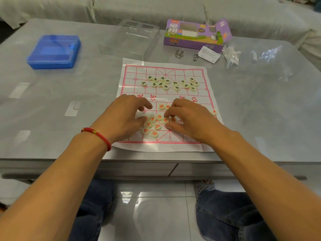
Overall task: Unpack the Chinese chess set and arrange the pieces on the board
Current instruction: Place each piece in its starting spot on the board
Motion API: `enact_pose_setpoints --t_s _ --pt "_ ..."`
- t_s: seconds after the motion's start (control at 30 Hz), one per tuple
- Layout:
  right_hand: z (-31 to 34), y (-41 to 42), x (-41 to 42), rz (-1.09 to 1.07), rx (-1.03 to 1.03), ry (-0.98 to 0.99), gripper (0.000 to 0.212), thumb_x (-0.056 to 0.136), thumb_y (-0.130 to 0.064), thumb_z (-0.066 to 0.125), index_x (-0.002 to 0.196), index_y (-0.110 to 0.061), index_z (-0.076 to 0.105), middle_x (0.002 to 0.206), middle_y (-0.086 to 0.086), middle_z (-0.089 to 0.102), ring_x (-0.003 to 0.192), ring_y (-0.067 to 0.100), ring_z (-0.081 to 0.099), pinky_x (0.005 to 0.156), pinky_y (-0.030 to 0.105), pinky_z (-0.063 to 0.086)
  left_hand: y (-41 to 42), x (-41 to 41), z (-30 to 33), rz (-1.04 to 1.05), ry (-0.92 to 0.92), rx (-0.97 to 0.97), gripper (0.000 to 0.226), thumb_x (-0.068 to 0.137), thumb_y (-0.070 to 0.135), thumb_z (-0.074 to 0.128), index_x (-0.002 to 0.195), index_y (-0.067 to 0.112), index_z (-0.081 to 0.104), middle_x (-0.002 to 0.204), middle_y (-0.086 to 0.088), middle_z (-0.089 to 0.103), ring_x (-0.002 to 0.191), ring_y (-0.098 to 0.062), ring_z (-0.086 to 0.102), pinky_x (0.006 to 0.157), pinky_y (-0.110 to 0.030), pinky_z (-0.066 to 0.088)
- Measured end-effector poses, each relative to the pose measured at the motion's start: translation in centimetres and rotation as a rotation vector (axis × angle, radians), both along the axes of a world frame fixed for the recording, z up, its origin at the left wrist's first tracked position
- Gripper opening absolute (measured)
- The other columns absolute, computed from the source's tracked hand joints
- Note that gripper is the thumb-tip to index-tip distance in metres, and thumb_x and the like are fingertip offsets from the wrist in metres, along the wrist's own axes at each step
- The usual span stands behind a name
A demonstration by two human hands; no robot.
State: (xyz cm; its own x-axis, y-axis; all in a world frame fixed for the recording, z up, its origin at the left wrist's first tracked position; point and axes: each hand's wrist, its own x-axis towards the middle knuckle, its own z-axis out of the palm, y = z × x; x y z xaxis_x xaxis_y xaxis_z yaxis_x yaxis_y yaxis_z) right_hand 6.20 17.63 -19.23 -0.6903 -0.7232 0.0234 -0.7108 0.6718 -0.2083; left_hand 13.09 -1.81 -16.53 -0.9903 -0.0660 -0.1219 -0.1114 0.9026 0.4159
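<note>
Board: paper sheet with red grid, flat on the grey table, near the front edge.
Black pieces: loose scatter on the far half, off the grid crossings, unsorted.
Red pieces: loose cluster on the near half, between and under both hands; one stray red piece at the board's right edge.
Left hand: over the cluster's left side, fingers curled, thumb touching a disc; whether any piece is actually held, cannot tell.
Right hand: over the cluster's right side, fingertips and thumb closed narrowly around one red disc, apparently pinching it.
Key relation: pinched disc directly beneath the right fingertips; remaining red discs toward the left and nearer, closer to the left hand; round discs, so no long axis to line up.
Stage: probably sorting, no piece yet on a home crossing.
Aside: purple box, clear lid, blue case at the far side.
</note>
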Motion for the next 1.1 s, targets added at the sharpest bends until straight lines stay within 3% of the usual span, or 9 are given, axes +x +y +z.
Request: enact_pose_setpoints --t_s 0.3,0.5,0.83,1.1 --pt "0.5 1.3 -2.6 -0.207 -0.099 -0.051 0.027 0.089 -0.043 0.069 0.111 -0.026 0.07 0.103 -0.007 0.061 0.093 0.01 0.054 0.081 0.021 0.044 1.3 -0.2 -0.3 -0.043 0.046 -0.015 0.038 0.095 0.031 0.063 0.132 0.029 0.059 0.14 0.001 0.054 0.129 -0.021 0.046 0.109 -0.037 0.038" --pt "0.1 0.1 -3.2 -0.178 -0.067 -0.072 0.029 0.088 -0.045 0.069 0.108 -0.023 0.071 0.1 -0.004 0.061 0.089 0.013 0.055 0.072 0.02 0.042 1.2 -0.3 -0.3 -0.028 0.057 -0.022 0.037 0.095 0.033 0.061 0.132 0.029 0.058 0.14 0.001 0.055 0.131 -0.021 0.045 0.109 -0.038 0.038" --pt "-0.3 -1.1 -3.5 -0.194 -0.02 -0.057 0.028 0.087 -0.049 0.069 0.103 -0.025 0.068 0.098 -0.006 0.061 0.086 0.014 0.056 0.079 0.029 0.053 0.1 -0.1 -0.5 0.011 0.071 -0.016 0.036 0.095 0.034 0.061 0.13 0.03 0.06 0.142 0.003 0.054 0.132 -0.023 0.047 0.11 -0.042 0.038" --pt "-0.1 -1.0 -3.4 -0.206 -0.004 -0.071 0.027 0.087 -0.05 0.068 0.097 -0.025 0.066 0.095 -0.005 0.06 0.084 0.015 0.056 0.078 0.032 0.054 -0.8 0.3 -0.5 0.032 0.06 -0.022 0.037 0.095 0.035 0.061 0.131 0.028 0.06 0.142 0.002 0.055 0.131 -0.024 0.049 0.109 -0.043 0.04"
